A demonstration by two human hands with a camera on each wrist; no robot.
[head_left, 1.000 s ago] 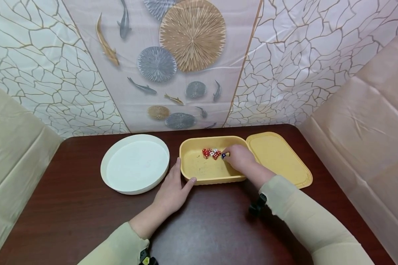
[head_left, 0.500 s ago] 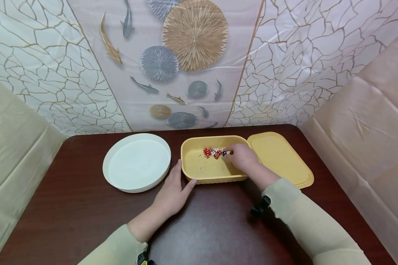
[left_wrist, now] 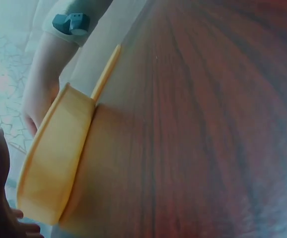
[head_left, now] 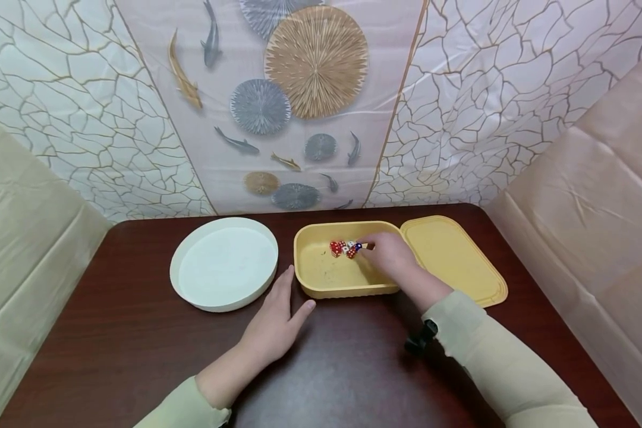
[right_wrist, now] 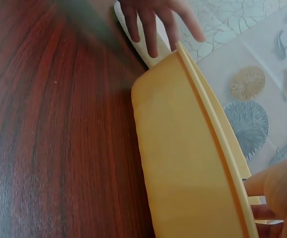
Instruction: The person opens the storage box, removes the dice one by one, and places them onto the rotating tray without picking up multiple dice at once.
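Note:
A yellow rectangular container (head_left: 348, 292) stands on the table with several red and white dice (head_left: 336, 249) grouped inside on its floor. My right hand (head_left: 389, 254) reaches in over the right side, thumb and index finger pinching a blue die (head_left: 358, 246) right beside the group. In the right wrist view only a speck of blue shows at the fingertips; the container wall hides the other dice. My left hand (head_left: 273, 324) lies with straight, spread fingers just off the container's front left corner, holding nothing.
To the left stands a round white tray (head_left: 224, 264) with a low rim. A flat yellow lid (head_left: 455, 258) lies against the container's right side. Behind the dark wooden table (head_left: 112, 333) hangs a patterned cloth (head_left: 315, 59).
My right hand has moved the blue die slightly left, up against the other dice. My left hand has drawn back a little from the container's wall, which it touched before.

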